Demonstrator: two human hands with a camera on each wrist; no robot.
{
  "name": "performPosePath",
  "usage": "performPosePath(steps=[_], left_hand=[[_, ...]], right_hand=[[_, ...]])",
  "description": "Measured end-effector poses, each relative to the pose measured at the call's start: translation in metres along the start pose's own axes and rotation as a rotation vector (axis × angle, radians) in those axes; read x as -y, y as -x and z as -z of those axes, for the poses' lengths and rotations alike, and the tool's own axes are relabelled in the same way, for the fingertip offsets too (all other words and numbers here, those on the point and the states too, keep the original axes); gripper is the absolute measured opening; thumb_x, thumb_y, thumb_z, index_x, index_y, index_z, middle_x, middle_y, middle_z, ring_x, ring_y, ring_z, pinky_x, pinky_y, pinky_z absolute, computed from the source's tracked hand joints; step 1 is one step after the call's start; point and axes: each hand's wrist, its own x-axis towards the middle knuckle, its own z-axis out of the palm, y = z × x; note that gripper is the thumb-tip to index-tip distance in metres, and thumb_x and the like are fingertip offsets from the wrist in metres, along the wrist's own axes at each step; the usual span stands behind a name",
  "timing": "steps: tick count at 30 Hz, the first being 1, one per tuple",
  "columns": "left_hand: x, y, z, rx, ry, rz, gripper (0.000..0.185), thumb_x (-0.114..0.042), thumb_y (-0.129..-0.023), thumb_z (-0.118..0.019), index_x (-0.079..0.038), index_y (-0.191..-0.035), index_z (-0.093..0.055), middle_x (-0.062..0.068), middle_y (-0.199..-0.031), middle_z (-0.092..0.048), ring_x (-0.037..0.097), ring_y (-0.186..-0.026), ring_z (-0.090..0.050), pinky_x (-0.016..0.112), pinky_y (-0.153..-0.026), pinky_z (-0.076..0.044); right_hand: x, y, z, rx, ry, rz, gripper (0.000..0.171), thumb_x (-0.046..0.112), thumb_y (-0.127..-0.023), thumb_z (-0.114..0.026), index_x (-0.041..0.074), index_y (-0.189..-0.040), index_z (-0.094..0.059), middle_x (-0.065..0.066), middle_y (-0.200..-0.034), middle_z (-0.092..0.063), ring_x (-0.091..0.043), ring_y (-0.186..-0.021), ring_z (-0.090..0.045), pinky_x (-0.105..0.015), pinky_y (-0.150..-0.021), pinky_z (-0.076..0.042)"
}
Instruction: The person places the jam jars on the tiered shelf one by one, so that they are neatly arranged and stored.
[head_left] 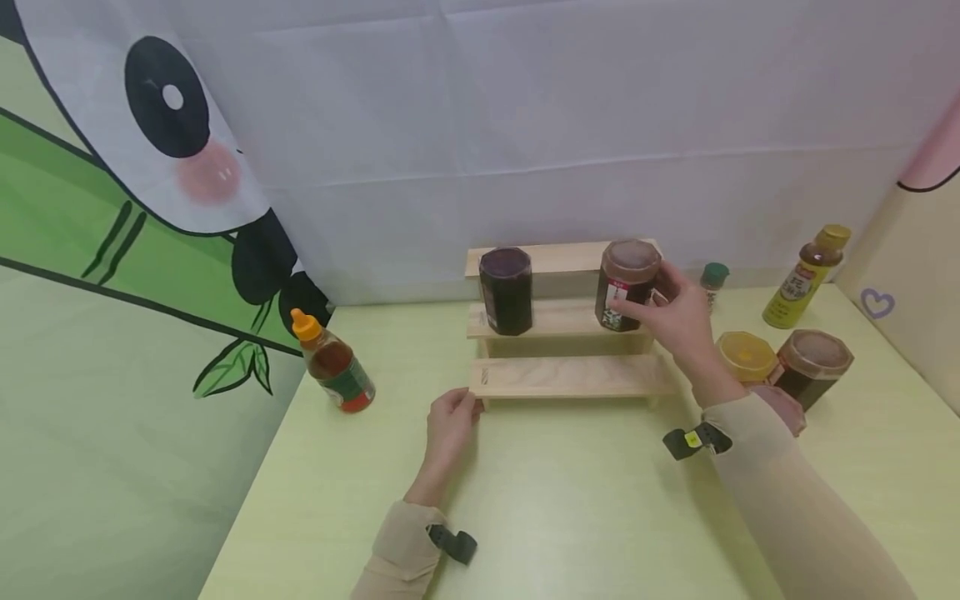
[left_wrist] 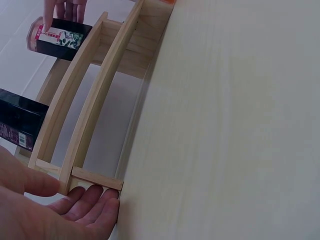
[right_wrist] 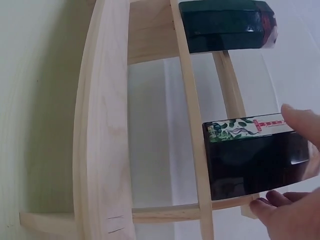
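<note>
A three-step wooden shelf (head_left: 570,377) stands on the table. At its front left corner my left hand (head_left: 452,421) grips the end of the lowest step; in the left wrist view the thumb (left_wrist: 42,184) lies on one side and the fingers curl round the end piece. My right hand (head_left: 678,312) holds a dark octagonal jar (head_left: 617,296) with a red, white and green label, upright at the right end of the middle step. The thumb lies across its front; some fingers are hidden behind it. A second dark jar (head_left: 507,292) stands at that step's left end.
Left of the shelf is a sauce bottle with an orange cap (head_left: 341,367). To the right stand a green-capped shaker (head_left: 714,282), a yellow-capped bottle (head_left: 801,287), a yellow-lidded jar (head_left: 746,354) and another dark jar (head_left: 812,367). My right forearm partly covers a pinkish lid (head_left: 783,407). A printed cloth (head_left: 465,100) hangs behind.
</note>
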Motion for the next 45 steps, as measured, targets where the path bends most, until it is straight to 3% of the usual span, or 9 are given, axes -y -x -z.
performPosePath(steps=[4, 16, 24, 32, 39, 45], left_hand=[[0.001, 0.000, 0.000, 0.000, -0.002, 0.001, 0.030, -0.014, -0.100, -0.047, 0.008, -0.115, -0.061, 0.018, -0.105, -0.066, 0.029, -0.099, -0.064, 0.036, -0.088, -0.053], [-0.001, 0.000, 0.000, -0.006, -0.016, 0.000, 0.030, -0.014, -0.100, -0.046, 0.007, -0.115, -0.061, 0.019, -0.105, -0.066, 0.029, -0.099, -0.064, 0.035, -0.087, -0.053], [-0.001, -0.001, -0.001, -0.006, -0.021, -0.002, 0.029, -0.013, -0.100, -0.047, 0.008, -0.114, -0.061, 0.017, -0.102, -0.067, 0.029, -0.098, -0.064, 0.036, -0.087, -0.054], [-0.002, -0.002, -0.001, -0.003, -0.010, 0.003, 0.030, -0.014, -0.100, -0.046, 0.009, -0.115, -0.060, 0.018, -0.105, -0.066, 0.029, -0.099, -0.063, 0.036, -0.088, -0.053], [0.000, -0.001, -0.001, 0.003, -0.011, -0.003, 0.031, -0.014, -0.100, -0.046, 0.009, -0.116, -0.059, 0.019, -0.106, -0.065, 0.030, -0.100, -0.063, 0.037, -0.088, -0.053], [0.000, -0.002, -0.002, 0.004, -0.006, -0.004, 0.031, -0.014, -0.100, -0.046, 0.009, -0.116, -0.059, 0.019, -0.105, -0.066, 0.030, -0.099, -0.064, 0.037, -0.088, -0.053]], right_hand=[[0.007, 0.007, 0.003, -0.029, 0.041, -0.014, 0.087, 0.024, -0.073, -0.085, 0.005, -0.145, -0.039, -0.014, -0.141, -0.046, -0.024, -0.129, -0.043, -0.039, -0.106, -0.036], [0.017, 0.030, 0.015, -0.010, 0.075, 0.023, 0.091, 0.024, -0.076, -0.083, 0.001, -0.147, -0.031, -0.017, -0.145, -0.040, -0.026, -0.131, -0.041, -0.036, -0.106, -0.037], [0.025, 0.049, 0.032, 0.054, 0.155, 0.072, 0.089, 0.022, -0.078, -0.081, 0.004, -0.148, -0.030, -0.016, -0.144, -0.042, -0.027, -0.132, -0.039, -0.037, -0.107, -0.035], [0.030, 0.067, 0.051, 0.028, 0.211, 0.055, 0.077, 0.027, -0.080, -0.079, 0.010, -0.144, -0.041, -0.008, -0.139, -0.048, -0.024, -0.128, -0.044, -0.033, -0.105, -0.037], [0.024, 0.078, 0.063, 0.028, 0.274, 0.096, 0.069, 0.027, -0.080, -0.079, 0.013, -0.140, -0.048, -0.007, -0.130, -0.056, -0.022, -0.125, -0.047, -0.029, -0.103, -0.039], [0.018, 0.087, 0.078, 0.037, 0.323, 0.051, 0.079, 0.027, -0.079, -0.080, 0.010, -0.144, -0.040, -0.011, -0.135, -0.052, -0.033, -0.122, -0.048, -0.018, -0.096, -0.043]])
